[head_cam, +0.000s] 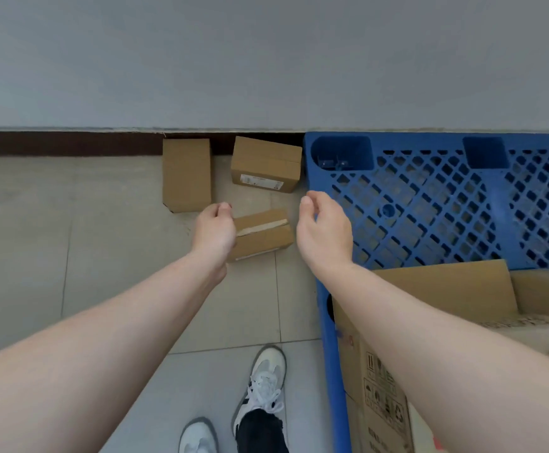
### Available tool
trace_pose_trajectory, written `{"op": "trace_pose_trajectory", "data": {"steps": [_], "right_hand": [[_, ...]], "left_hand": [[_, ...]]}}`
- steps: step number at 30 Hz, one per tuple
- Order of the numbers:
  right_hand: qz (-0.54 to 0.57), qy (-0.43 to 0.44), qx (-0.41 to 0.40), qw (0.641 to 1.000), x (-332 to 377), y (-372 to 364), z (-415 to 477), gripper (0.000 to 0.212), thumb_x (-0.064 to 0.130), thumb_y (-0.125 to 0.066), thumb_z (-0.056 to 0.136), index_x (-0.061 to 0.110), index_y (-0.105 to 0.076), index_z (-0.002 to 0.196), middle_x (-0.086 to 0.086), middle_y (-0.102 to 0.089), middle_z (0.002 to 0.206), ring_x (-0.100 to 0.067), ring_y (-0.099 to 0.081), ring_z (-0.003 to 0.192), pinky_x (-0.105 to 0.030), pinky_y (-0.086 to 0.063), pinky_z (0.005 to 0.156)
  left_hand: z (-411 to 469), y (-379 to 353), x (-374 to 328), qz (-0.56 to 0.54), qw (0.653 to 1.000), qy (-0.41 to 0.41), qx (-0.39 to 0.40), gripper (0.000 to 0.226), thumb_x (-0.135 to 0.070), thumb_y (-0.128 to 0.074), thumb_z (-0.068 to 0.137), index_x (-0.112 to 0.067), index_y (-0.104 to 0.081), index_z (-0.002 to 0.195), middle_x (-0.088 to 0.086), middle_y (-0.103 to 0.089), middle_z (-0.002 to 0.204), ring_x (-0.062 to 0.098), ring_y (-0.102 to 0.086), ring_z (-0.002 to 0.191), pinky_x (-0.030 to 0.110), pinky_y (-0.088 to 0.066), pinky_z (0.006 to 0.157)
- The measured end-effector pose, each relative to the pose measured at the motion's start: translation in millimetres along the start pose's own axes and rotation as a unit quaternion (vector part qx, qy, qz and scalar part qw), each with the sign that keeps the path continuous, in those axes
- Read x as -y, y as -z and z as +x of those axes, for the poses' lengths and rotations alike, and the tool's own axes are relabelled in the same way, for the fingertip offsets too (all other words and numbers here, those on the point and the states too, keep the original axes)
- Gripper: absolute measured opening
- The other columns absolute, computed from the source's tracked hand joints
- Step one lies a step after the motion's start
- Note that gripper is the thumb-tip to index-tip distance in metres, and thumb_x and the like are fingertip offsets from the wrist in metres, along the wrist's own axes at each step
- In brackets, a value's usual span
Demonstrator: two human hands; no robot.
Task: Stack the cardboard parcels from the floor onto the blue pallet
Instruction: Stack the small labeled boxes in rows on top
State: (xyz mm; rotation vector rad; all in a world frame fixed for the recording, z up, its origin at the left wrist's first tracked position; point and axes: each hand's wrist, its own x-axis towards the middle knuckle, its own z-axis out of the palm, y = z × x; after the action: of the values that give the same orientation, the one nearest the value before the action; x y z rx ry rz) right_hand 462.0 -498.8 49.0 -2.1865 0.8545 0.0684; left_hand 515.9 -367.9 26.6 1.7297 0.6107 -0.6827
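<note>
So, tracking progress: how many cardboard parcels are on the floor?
3: an upright parcel by the wall, a labelled parcel beside the blue pallet, a taped parcel partly behind the left hand. More may lie off-frame.

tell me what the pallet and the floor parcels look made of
Pallet: looks like moulded plastic, blue with a slight sheen, going by its lattice deck and moulded pockets. Parcels: brown cardboard, matte, with folded flaps and taped seams, and a white label on one.
</note>
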Motion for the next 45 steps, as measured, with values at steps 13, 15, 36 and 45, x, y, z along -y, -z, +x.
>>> {"op": "trace_pose_trajectory", "data": {"steps": [13,15,36,45], "right_hand": [[-0.005,-0.095,0.051,0.994,-51,-126,74,0.03,0.03,-0.029,0.101,0.015,-0.053,0.112,-0.002,-0.057,0.111,-0.02,-0.052,0.102,-0.028,-0.034,0.077],[-0.012,-0.115,0.055,0.992,-63,-149,84,0.033,0.03,-0.028,0.101,0.016,-0.052,0.119,-0.004,-0.057,0.117,-0.022,-0.051,0.109,-0.028,-0.033,0.079],[-0.118,-0.18,-0.061,0.975,-141,-269,73,0.083,0.051,-0.051,0.087,0.017,-0.009,0.15,0.003,0.0,0.158,-0.013,0.002,0.145,-0.059,-0.007,0.111],[-0.062,-0.113,-0.122,0.984,-180,-257,50,0.066,0.029,-0.048,0.092,0.016,-0.017,0.149,0.001,-0.007,0.159,-0.014,-0.003,0.145,-0.055,-0.002,0.113]], "left_hand": [[133,-21,49,0.093,0.996,-0.012,0.005,0.021,-0.028,-0.034,0.099,-0.021,-0.049,0.088,0.001,-0.049,0.093,0.019,-0.044,0.088,0.032,-0.044,0.082],[153,-25,63,0.147,0.988,-0.042,0.021,0.028,-0.028,-0.032,0.1,-0.027,-0.045,0.076,-0.006,-0.046,0.082,0.017,-0.041,0.089,0.027,-0.036,0.067],[227,-50,177,0.234,0.958,-0.005,0.169,0.031,-0.026,-0.035,0.1,-0.018,-0.063,0.089,-0.002,-0.063,0.093,0.018,-0.053,0.09,0.026,-0.042,0.075],[241,-70,208,0.215,0.943,0.067,0.245,0.051,-0.046,-0.026,0.102,-0.025,-0.031,0.147,-0.006,-0.032,0.153,0.011,-0.034,0.133,0.026,-0.021,0.107]]}}
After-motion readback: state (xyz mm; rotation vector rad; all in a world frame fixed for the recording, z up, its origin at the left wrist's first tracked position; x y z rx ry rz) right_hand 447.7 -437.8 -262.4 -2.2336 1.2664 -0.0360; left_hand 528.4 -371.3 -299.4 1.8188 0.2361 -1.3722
